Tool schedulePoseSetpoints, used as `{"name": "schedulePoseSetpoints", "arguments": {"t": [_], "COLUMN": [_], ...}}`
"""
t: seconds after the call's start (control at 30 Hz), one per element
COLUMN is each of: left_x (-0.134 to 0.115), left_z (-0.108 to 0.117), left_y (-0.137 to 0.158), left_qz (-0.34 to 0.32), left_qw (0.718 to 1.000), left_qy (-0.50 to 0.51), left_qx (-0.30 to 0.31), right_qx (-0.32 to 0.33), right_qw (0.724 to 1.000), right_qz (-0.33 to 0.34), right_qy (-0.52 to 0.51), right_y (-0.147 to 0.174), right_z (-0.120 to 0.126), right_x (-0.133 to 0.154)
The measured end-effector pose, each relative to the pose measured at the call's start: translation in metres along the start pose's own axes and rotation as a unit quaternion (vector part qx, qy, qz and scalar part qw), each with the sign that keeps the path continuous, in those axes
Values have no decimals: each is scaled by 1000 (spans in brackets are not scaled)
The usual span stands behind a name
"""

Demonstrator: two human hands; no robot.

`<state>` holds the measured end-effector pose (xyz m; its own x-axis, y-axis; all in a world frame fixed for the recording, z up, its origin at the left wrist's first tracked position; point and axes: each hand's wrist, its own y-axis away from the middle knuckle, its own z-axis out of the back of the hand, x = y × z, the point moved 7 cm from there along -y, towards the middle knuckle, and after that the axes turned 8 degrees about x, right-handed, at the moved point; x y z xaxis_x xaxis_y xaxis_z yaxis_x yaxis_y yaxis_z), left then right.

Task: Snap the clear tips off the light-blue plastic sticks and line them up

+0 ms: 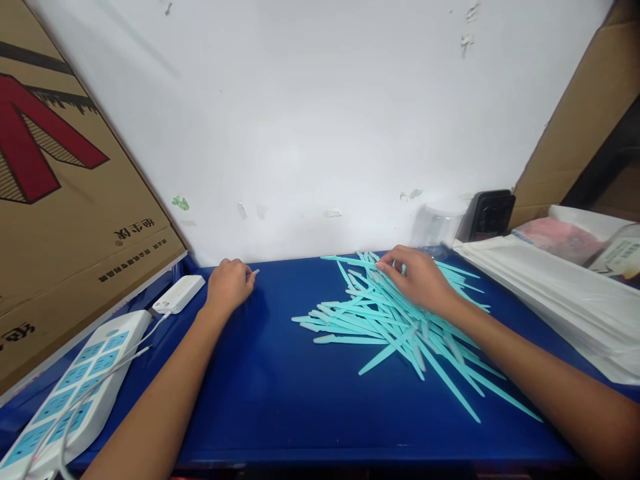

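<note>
On the right half of the blue table (260, 393) lies a loose pile of thin teal plastic sticks (360, 320), pointing many ways. Many have a flat, whitish blade-like end, much like eyebrow razors. At the pile's back edge, my right hand (417, 277) pinches one teal stick (345, 261) between thumb and fingertips, its free end pointing left. My left hand (227, 285) rests closed near the wall at the table's back left. A small pale tip (255, 272) pokes out from its fingers; what it belongs to is hidden.
A white power strip (107, 373) with cables and a white adapter (179, 293) lie at the left, beside a large cardboard box (90, 220). Behind the pile are a clear jar (437, 230) and a black object (487, 213). White packets (555, 287) are stacked at the right.
</note>
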<state>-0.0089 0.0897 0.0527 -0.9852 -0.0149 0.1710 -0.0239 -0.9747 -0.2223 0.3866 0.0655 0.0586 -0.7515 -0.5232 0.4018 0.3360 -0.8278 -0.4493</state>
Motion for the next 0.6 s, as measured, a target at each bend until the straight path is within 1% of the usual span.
{"name": "schedulePoseSetpoints", "arguments": {"t": [0.07,0.17,0.27,0.33,0.4,0.5,0.53,0.6], "left_x": [5,8,12,16,23,33,36,39], "left_z": [-4,-6,-6,-7,-9,-12,-14,-17], "left_y": [1,3,3,2,0,-2,-2,-3], "left_qz": [21,41,60,67,74,92,96,97], "left_qw": [999,997,996,995,994,993,993,992], "left_qy": [-26,-40,-41,-42,-42,-29,-24,-12], "left_qx": [27,48,59,65,67,69,72,77], "right_qx": [25,52,63,69,98,179,193,190], "right_qw": [1000,998,997,996,992,978,975,976], "right_qz": [1,3,2,-13,-36,-62,-67,-70], "right_qy": [-8,-21,-38,-51,-65,-85,-87,-85], "right_y": [3,8,10,8,3,-9,-15,-30], "right_z": [-8,-16,-20,-22,-29,-48,-53,-63], "right_x": [6,16,24,27,29,36,39,45]}}
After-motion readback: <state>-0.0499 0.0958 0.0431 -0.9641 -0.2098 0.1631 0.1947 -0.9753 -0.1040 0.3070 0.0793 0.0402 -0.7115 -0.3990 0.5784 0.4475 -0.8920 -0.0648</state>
